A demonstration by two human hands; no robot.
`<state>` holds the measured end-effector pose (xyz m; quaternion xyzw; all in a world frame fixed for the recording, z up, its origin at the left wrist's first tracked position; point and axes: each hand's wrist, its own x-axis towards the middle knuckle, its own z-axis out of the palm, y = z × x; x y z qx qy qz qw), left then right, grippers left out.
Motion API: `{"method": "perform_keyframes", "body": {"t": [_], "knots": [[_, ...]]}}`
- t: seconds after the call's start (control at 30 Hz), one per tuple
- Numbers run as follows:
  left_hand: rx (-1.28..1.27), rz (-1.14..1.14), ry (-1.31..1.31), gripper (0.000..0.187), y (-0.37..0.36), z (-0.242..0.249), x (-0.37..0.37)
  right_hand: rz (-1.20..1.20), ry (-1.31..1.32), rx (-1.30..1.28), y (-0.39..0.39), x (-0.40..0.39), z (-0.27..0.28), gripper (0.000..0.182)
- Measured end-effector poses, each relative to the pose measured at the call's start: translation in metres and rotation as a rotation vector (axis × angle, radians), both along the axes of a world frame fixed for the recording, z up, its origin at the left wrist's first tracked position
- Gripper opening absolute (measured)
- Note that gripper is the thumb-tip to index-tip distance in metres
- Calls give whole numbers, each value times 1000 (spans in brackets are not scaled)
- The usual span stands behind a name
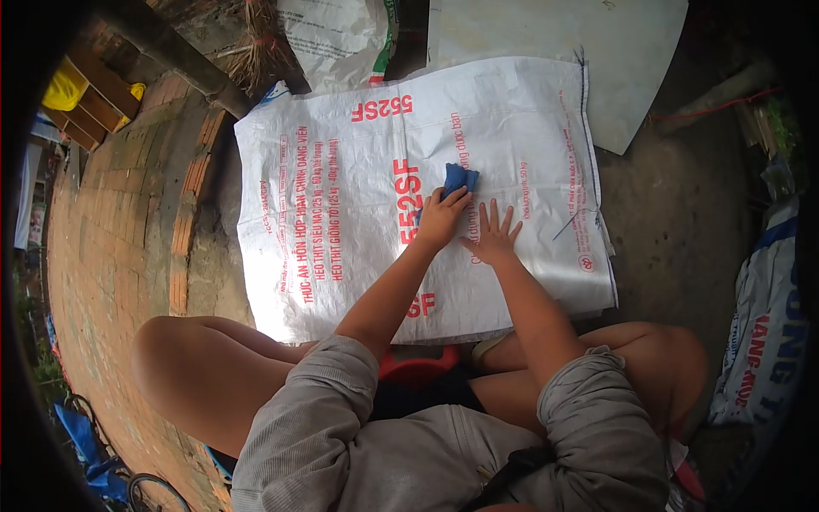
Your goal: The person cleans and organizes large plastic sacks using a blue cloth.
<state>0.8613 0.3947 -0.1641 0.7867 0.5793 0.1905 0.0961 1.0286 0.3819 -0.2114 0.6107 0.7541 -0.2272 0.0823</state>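
Observation:
A white woven sack [367,205] with red printing lies flat on the ground before my crossed legs. My left hand [439,217] presses a crumpled blue cloth [461,178] onto the sack, near the large red "552SF" print. Just to the right, my right hand [495,236] rests flat on the sack with its fingers spread and nothing in it. A dark stitched edge with loose threads runs down the sack's right side.
A pale flat board [554,51] lies behind the sack, beside another printed bag [337,43]. Brick paving [102,222] stretches along the left, with a wooden shelf piece [107,90] at the upper left. A blue-and-red lettered sack [755,333] stands at the right.

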Motion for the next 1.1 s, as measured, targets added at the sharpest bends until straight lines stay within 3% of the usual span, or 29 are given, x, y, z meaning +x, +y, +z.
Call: {"method": "perform_keyframes", "body": {"t": [0.17, 0.27, 0.4, 0.43, 0.5, 0.53, 0.57, 0.6, 0.63, 0.67, 0.7, 0.73, 0.8, 0.83, 0.87, 0.93, 0.97, 1.07, 1.1], "knots": [[22, -124, 259, 52, -38, -33, -13, 8, -11, -20, 2, 1, 2, 110], [-20, 84, 358, 56, -30, -22, -51, 1, 23, -48, 3, 2, 6, 110], [-120, 641, 104, 56, -8, -23, -122, 3, -16, -123, 7, -3, 17, 108], [-112, 642, 104, 56, 4, -35, -142, 3, -46, -135, 8, -5, 22, 108], [228, 763, -367, 53, 23, -53, -169, -78, -69, -153, 23, -25, 36, 103], [233, 759, -366, 53, 26, -34, -160, -160, -92, -175, 32, -38, 43, 99], [69, 758, -776, 52, 30, 3, -138, -166, -87, -170, 40, -49, 45, 99], [-107, 728, -1182, 51, 35, 35, -115, -398, 551, -184, 49, -60, 45, 92], [-239, 644, -1300, 51, 39, 52, -95, -609, 1194, -183, 56, -71, 48, 85], [-416, 563, -1420, 51, 38, 82, -65, -609, 1196, -174, 58, -82, 65, 85], [-472, 338, -1486, 53, 46, 73, -46, -655, 1444, -307, 59, -91, 96, 79], [-742, 158, -1502, 59, 43, 95, -24, -694, 1691, -445, 63, -94, 116, 73], [-613, 82, -1316, 61, 53, 102, -13, -696, 1698, -316, 79, -79, 124, 64], [-512, 124, -1174, 62, 53, 113, -12, -724, 1621, -276, 86, -70, 121, 47], [-408, 161, -1032, 63, 54, 124, -14, -640, 1463, -50, 92, -63, 109, 40], [-192, 243, -464, 59, 62, 85, -39, -508, 1023, 464, 83, -45, 119, 38], [-338, 343, -276, 61, 57, 75, -49, -507, 1021, 467, 75, -45, 116, 38], [-764, 563, 98, 75, 31, 24, -71, -40, 670, 545, 41, -53, 77, 45], [-844, 512, 204, 79, 13, 31, -66, 127, 578, 482, 23, -57, 70, 48]]}}
